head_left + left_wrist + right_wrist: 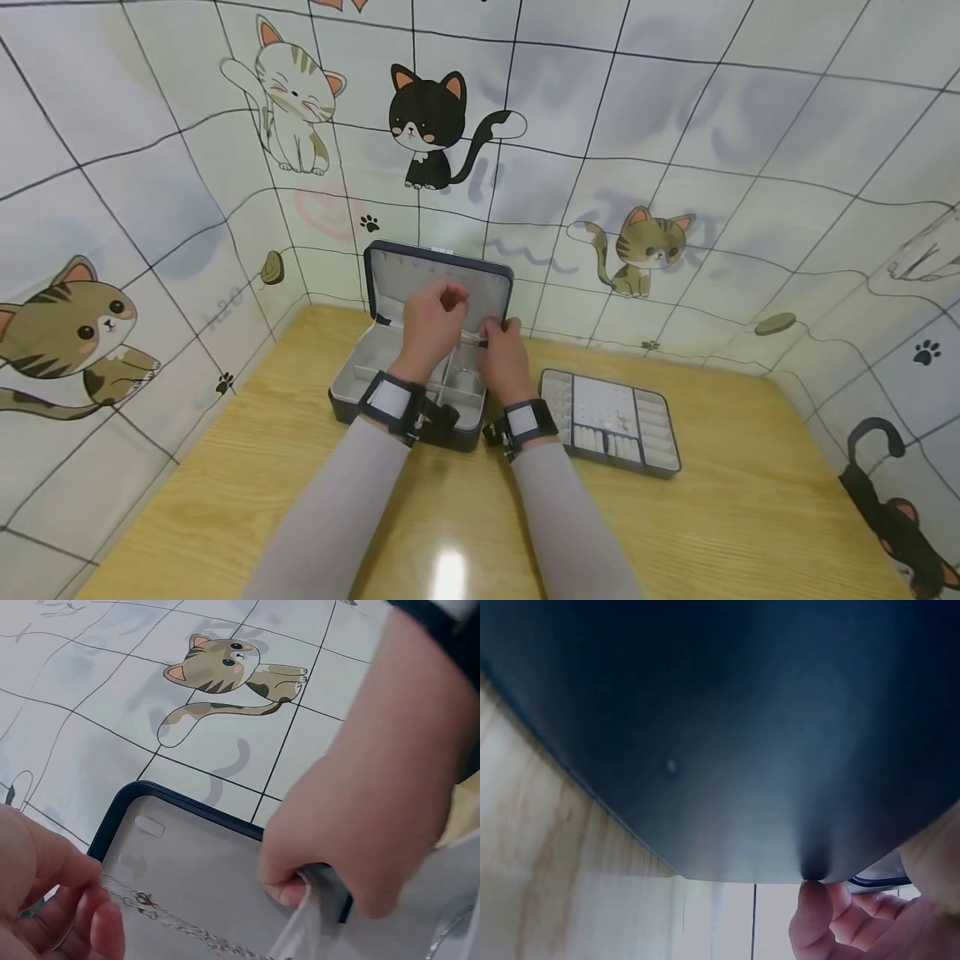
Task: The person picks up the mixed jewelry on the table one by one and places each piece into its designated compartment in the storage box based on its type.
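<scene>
Both hands (468, 337) on chain (176, 922)

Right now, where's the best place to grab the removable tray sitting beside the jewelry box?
Probably pinch the removable tray at its dark outer rim on the near long edge, coming from above; it lies flat on the table, compartments up, away from both hands.

Both my forearms reach far forward, side by side. My left hand (431, 325) is raised with fingertips pinched; my right hand (504, 354) sits lower, fingers curled.
</scene>
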Tool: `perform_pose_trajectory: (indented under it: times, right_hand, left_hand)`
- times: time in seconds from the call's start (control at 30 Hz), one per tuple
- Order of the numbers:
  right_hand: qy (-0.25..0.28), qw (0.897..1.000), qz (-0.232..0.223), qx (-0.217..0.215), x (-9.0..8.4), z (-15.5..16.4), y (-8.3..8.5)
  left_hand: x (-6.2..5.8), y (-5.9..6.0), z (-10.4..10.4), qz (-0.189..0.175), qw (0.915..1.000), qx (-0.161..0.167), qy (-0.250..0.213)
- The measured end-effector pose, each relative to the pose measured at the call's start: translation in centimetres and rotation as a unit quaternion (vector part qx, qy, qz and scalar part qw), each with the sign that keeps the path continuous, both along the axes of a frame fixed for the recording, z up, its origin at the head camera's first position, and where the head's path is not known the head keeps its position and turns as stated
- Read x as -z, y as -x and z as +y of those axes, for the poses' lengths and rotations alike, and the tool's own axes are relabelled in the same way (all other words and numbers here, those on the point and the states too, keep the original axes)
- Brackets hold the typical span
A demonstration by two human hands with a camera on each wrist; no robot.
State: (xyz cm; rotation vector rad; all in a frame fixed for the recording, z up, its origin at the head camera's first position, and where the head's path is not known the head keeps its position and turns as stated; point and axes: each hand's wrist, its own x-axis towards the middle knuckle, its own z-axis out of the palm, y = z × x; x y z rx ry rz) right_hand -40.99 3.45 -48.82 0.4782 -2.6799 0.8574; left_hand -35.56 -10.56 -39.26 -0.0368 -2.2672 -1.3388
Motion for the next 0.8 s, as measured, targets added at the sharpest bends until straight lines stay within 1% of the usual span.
perform_pose_trajectory:
  times: [0.07,0.13,0.3,0.37,0.5,0.8]
  right_hand:
    - [-0.004,1.000,0.005,0.002,0.2,0.1,0.1]
    - [-0.005,1.000,0.009,-0.002,0.2,0.2,0.1]
    - [0.005,1.000,0.014,-0.013,0.1,0.3,0.2]
    - [0.008,1.000,0.016,-0.013,0.1,0.3,0.3]
    - [0.009,1.000,0.018,-0.014,0.3,0.4,0.5]
    - [0.015,1.000,0.011,-0.018,0.6,0.5,0.6]
  left_hand:
    - [-0.3,0.6,0.2,0.020,0.9998,-0.004,0.004]
    - [-0.6,1.1,0.4,0.046,0.9987,-0.007,0.019]
    - [-0.9,2.1,1.0,0.110,0.9914,-0.014,0.069]
    - [-1.0,2.5,1.2,0.127,0.9889,-0.019,0.075]
    - [-0.7,3.2,1.8,0.143,0.9873,-0.026,0.063]
    - [-0.2,4.1,2.6,0.152,0.9860,-0.044,0.052]
